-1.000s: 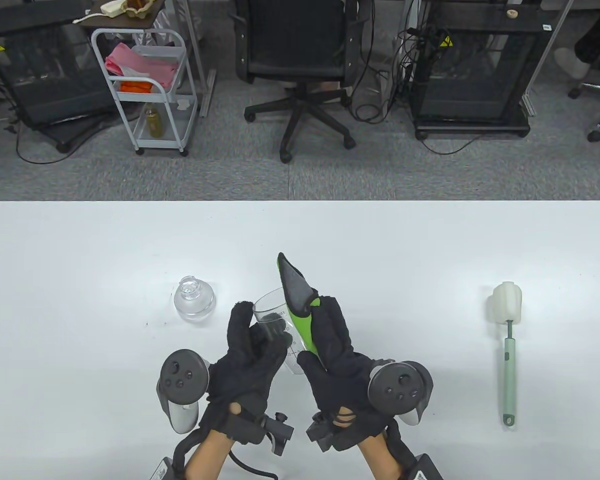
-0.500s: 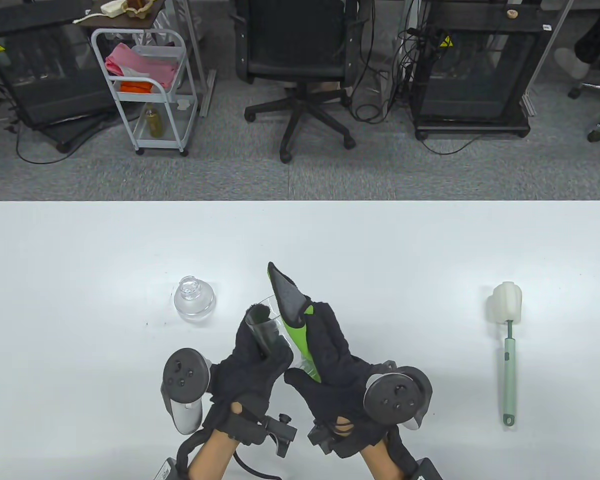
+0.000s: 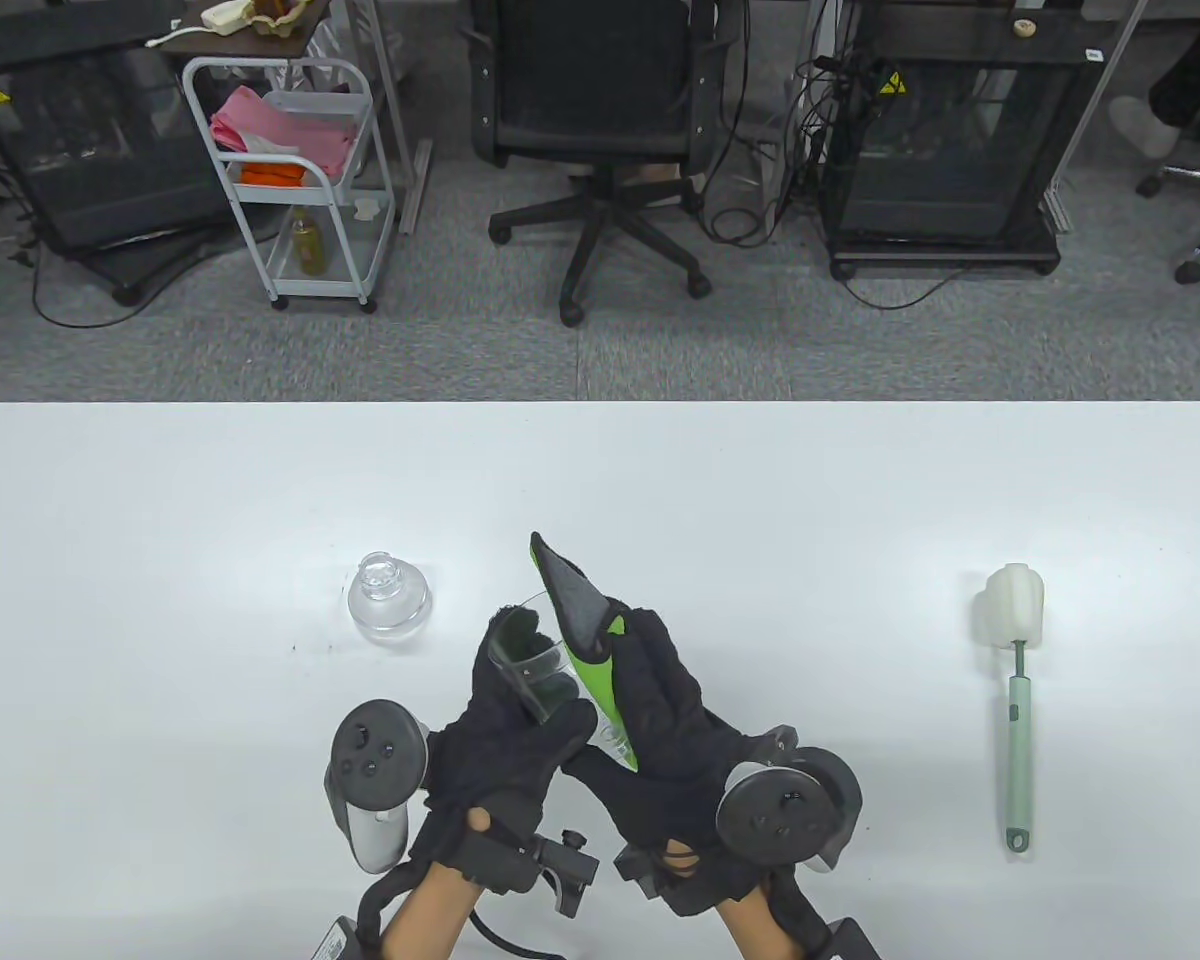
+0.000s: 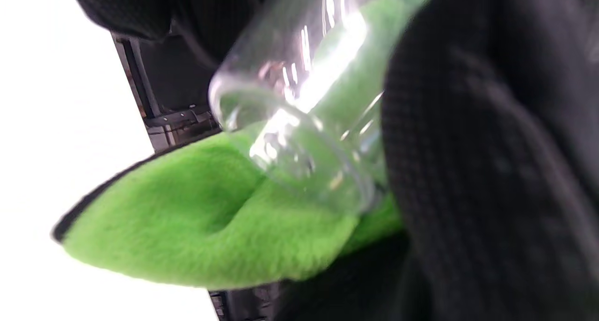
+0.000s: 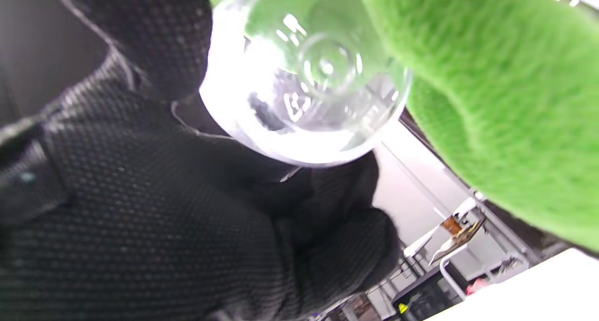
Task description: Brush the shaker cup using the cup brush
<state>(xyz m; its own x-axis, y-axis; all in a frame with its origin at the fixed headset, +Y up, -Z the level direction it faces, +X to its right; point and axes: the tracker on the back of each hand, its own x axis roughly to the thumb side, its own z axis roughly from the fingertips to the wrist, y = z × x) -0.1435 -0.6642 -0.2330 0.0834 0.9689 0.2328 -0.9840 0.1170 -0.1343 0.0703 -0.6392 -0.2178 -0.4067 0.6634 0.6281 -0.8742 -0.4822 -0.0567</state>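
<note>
The clear shaker cup [image 3: 540, 665] is held tilted above the table near the front middle. My left hand [image 3: 505, 735] grips it around its side. My right hand [image 3: 660, 720] holds a green and grey cloth [image 3: 580, 625] against the cup's right side. The cup's base [image 5: 309, 82] shows close in the right wrist view with the cloth [image 5: 491, 91] beside it. The cup [image 4: 299, 124] lies on the cloth [image 4: 210, 227] in the left wrist view. The cup brush [image 3: 1015, 690], white sponge head and pale green handle, lies on the table at the right, far from both hands.
The clear domed lid [image 3: 388, 597] of the shaker stands on the white table [image 3: 160, 550] left of the cup. Beyond the table's far edge are an office chair [image 3: 600, 120], a white trolley [image 3: 290, 170] and black racks.
Both hands have shifted slightly left and toward me with the cup and cloth. The cup has turned in my left hand and the cloth has slid along its side.
</note>
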